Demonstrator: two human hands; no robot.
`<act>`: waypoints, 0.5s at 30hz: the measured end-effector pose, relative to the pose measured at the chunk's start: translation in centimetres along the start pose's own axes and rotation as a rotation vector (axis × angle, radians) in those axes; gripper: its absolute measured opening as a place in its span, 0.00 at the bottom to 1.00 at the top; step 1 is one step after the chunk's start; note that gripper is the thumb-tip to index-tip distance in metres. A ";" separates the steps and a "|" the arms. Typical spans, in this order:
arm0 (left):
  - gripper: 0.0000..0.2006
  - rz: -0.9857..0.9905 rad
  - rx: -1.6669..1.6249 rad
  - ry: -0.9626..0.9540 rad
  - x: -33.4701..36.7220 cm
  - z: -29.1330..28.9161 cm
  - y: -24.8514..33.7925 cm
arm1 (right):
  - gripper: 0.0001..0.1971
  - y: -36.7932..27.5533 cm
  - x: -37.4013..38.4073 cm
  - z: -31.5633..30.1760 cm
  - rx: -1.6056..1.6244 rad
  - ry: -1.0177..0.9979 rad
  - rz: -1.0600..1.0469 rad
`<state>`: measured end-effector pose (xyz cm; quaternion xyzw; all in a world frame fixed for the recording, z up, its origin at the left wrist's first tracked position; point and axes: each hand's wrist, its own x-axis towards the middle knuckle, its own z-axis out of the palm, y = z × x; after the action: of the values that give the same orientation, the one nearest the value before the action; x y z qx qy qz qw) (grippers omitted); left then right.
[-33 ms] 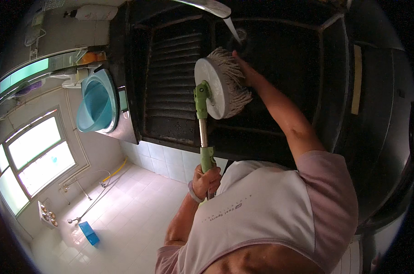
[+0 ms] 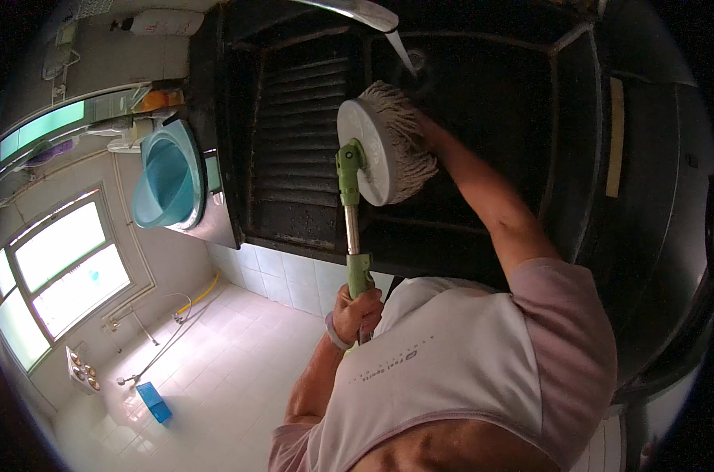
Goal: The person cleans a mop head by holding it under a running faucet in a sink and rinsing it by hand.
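My left hand (image 2: 355, 313) is wrapped round the handle of a mop, just below its green collar (image 2: 359, 271). The mop's round white disc (image 2: 365, 145) is tipped on edge over the dark sink, its grey string strands (image 2: 404, 149) facing right. My right hand (image 2: 429, 132) reaches in at the strands' right side; its fingers are hidden behind them, and the hand is smeared by motion. Beyond the mop head, a metal faucet (image 2: 365, 11) pours a stream of water (image 2: 406, 55) into the basin (image 2: 483, 94).
Left of the basin lies a ridged dark drainboard (image 2: 298, 130). Light-blue basins (image 2: 168, 177) stand at the counter's left end. On the tiled floor (image 2: 239, 354) are a blue box (image 2: 154, 403) and a yellow hose (image 2: 207, 291). A window (image 2: 73, 267) is at the left.
My right hand has drawn back toward me from near the water stream, and its fingers have gone out of sight behind the strands. The mop head has shifted very slightly right.
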<state>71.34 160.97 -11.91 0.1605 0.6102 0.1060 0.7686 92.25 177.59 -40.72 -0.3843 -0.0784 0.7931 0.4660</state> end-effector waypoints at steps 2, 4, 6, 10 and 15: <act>0.11 -0.011 -0.061 -0.008 -0.1 -0.4 -0.4 | 0.38 2.9 1.7 0.7 -0.076 0.006 -0.109; 0.11 -0.012 -0.079 -0.006 -0.2 -0.5 -0.5 | 0.37 3.4 0.3 4.2 -0.037 -0.053 -0.301; 0.12 -0.003 -0.084 -0.004 -0.5 -0.4 -0.6 | 0.36 1.9 -1.3 6.2 -0.013 -0.119 -0.453; 0.11 0.026 -0.074 -0.019 -0.2 -0.6 -0.7 | 0.35 -2.8 -2.8 6.3 0.135 -0.253 -0.393; 0.11 0.020 -0.045 0.009 0.1 -0.5 -0.7 | 0.34 -6.8 -1.7 5.1 0.271 -0.401 0.017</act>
<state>70.87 160.42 -12.39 0.1491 0.6095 0.1281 0.7680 93.88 181.19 -32.96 -0.1534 -0.0589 0.8608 0.4817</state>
